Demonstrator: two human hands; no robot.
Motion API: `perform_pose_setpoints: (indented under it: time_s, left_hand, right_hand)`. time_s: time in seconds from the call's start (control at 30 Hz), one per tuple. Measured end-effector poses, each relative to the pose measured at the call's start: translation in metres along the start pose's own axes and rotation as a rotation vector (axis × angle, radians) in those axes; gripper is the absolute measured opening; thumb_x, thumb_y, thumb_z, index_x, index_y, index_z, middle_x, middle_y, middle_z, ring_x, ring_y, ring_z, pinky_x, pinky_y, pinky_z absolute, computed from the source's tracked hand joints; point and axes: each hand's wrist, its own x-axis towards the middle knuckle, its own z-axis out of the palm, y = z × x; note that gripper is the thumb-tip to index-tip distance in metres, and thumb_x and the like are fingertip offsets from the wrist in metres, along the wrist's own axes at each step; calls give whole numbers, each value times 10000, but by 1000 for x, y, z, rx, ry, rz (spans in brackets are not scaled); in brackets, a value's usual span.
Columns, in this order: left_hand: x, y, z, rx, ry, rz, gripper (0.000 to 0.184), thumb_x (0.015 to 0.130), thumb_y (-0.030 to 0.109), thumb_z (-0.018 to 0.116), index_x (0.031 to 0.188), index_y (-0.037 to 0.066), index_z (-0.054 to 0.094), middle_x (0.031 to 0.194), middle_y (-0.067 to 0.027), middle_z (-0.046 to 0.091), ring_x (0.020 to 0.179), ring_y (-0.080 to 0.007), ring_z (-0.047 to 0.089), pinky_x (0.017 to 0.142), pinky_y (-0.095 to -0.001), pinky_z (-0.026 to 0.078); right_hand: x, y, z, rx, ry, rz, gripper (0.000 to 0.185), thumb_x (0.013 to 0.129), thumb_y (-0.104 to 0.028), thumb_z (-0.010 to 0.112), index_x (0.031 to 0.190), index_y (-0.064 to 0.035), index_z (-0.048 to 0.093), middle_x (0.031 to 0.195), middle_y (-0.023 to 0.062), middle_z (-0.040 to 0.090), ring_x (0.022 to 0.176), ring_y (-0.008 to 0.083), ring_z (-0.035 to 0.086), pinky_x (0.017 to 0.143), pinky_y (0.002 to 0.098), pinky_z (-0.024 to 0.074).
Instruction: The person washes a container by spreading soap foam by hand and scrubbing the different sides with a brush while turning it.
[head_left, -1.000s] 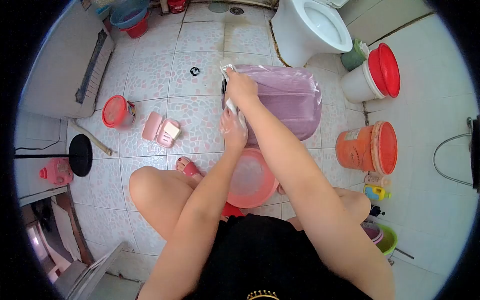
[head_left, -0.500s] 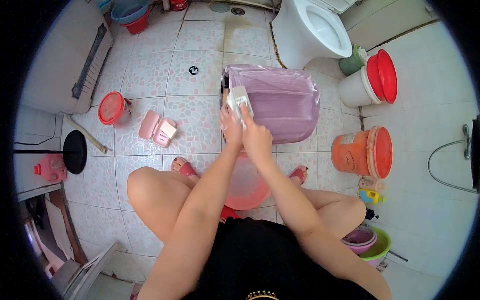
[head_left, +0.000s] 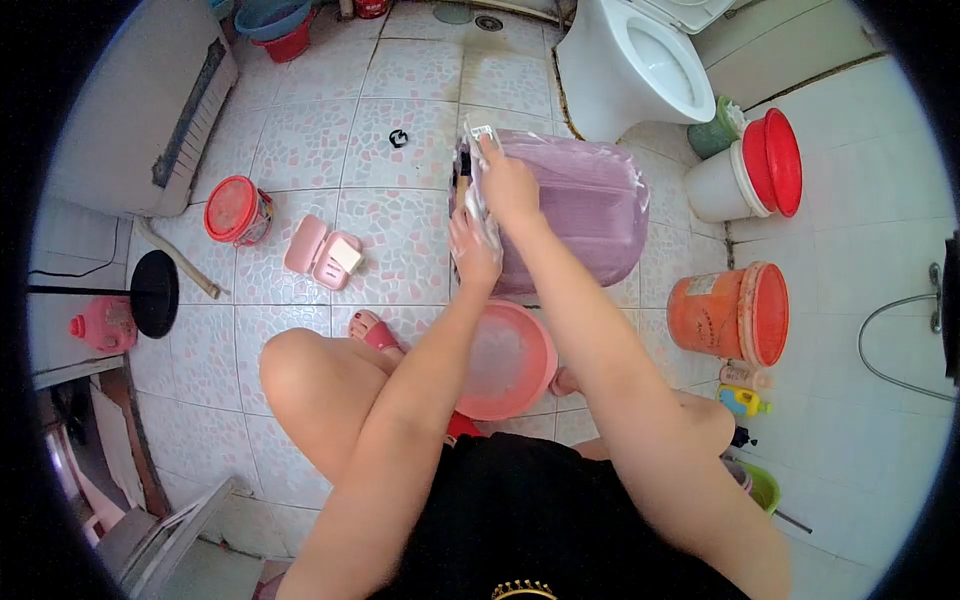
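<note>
A purple soft item (head_left: 580,205), streaked with white foam, lies on the tiled floor. At its upper left edge, my right hand (head_left: 505,185) is closed on a white brush (head_left: 483,133). Just below, my left hand (head_left: 475,245) is closed around the foamy left edge of the purple item, its fingers coated in suds. A pink basin (head_left: 508,360) with cloudy water sits between my feet, close under my forearms. To the left, a white bar of soap (head_left: 346,255) rests in an open pink soap box (head_left: 306,245).
A red-lidded tub (head_left: 232,210) stands at the left, with a small black ring (head_left: 398,138) on the floor farther in. On the right are a toilet (head_left: 640,70), a white bucket (head_left: 715,187), an orange bucket (head_left: 707,314) and a yellow bottle (head_left: 738,401).
Over the last half second my right hand has moved up and away along the purple item's left edge with the brush. My left hand stays near the same edge.
</note>
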Motion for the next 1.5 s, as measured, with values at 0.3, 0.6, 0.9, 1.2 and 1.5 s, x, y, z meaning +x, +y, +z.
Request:
perform_pose_setpoints:
  time_s: [0.3,0.6,0.9,1.2,1.5]
  left_hand:
    - [18,-43,8,-229,-250,14,835,840,317,692,1508,45,269,1448,-228,340,1314,-423,349,1112,-500,276]
    - [21,-40,-6,-353,-387,47,668,883,260,650,1435,33,349,1389,-232,423,1294,-387,406,1111,-449,312]
    - [32,-29,-16,-441,-446,-37,691,938,347,573,1473,-4,312,1460,-252,389,1329,-413,393,1132,-467,275]
    - [32,-30,-13,-353,-359,36,575,953,340,533,1391,-17,423,1323,-217,516,1217,-339,493,1059,-415,360]
    - [33,-45,-6,-437,-422,-4,594,955,349,543,1404,-13,400,1345,-258,473,1270,-403,441,1076,-459,337]
  right_hand:
    - [-117,22,13,-29,-44,11,632,933,-167,515,1518,-310,325,691,224,654,655,416,670,627,557,525]
    - [-153,35,11,137,55,-49,702,887,-104,583,1512,-318,343,692,224,643,648,419,647,623,547,511]
    - [-119,80,-9,-48,19,88,685,891,-137,576,1483,-412,367,680,218,638,617,405,645,625,539,515]
    - [-133,198,-27,181,374,266,645,910,-79,577,1479,-331,408,812,240,664,701,397,668,653,489,514]
    - [-139,50,30,297,150,139,651,912,-119,571,1503,-301,366,660,235,621,615,431,633,593,536,499]
